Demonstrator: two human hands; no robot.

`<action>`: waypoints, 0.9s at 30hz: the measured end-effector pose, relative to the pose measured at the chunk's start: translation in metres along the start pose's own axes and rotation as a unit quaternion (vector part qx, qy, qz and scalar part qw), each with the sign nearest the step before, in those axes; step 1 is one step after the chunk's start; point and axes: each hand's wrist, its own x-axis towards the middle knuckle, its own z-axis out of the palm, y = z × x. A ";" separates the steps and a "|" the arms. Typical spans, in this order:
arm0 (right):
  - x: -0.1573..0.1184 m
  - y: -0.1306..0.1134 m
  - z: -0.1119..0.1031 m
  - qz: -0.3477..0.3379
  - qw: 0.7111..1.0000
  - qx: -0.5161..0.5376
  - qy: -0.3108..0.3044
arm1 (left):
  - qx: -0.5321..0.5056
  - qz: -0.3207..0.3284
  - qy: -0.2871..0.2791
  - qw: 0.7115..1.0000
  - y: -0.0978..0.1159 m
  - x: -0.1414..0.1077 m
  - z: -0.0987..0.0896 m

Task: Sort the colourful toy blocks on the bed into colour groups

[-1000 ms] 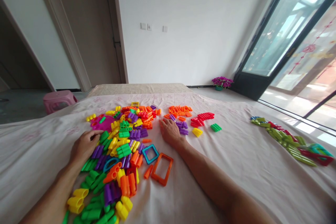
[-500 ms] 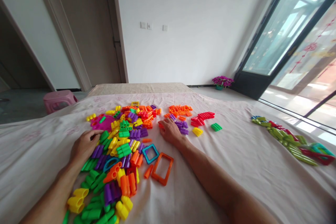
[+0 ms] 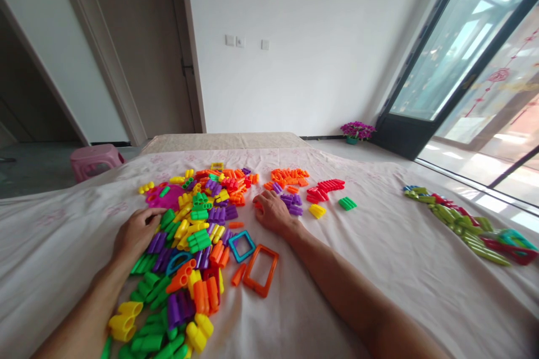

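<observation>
A long pile of plastic building blocks (image 3: pixel 199 241) in green, yellow, purple and orange, shaped like joined tubes, spreads over the cloth. My left hand (image 3: pixel 137 231) rests at the pile's left edge beside green blocks (image 3: pixel 167 217), thumb and index finger slightly apart, with nothing visible between them. Past the pile's right side, my right hand (image 3: pixel 273 210) is low over the cloth, fingers curled on a small red block (image 3: pixel 257 205) that is mostly hidden. Purple blocks (image 3: pixel 292 203) lie just right of that hand, and an orange row (image 3: pixel 289 175) lies beyond it.
Red blocks (image 3: pixel 324 189), a yellow block (image 3: pixel 317 211) and a green block (image 3: pixel 347 203) lie farther right. A blue frame (image 3: pixel 231 244) and an orange frame (image 3: pixel 248 279) lie nearer me. Olive-green pieces (image 3: pixel 450 217) line the right side. A pink stool (image 3: pixel 95 152) stands left.
My right hand has shifted very slightly, its fingertips pressing lower over the red block. My left hand and the pile look the same.
</observation>
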 end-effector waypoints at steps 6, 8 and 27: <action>-0.001 -0.001 -0.001 -0.010 1.000 0.006 0.000 | -0.006 0.010 -0.007 1.000 0.000 0.001 0.000; -0.001 -0.001 -0.001 -0.010 1.000 0.005 -0.003 | -0.008 0.006 -0.008 1.000 0.001 0.001 0.000; -0.002 0.001 0.001 -0.010 1.000 0.004 -0.002 | -0.002 -0.007 -0.005 1.000 0.005 -0.002 -0.002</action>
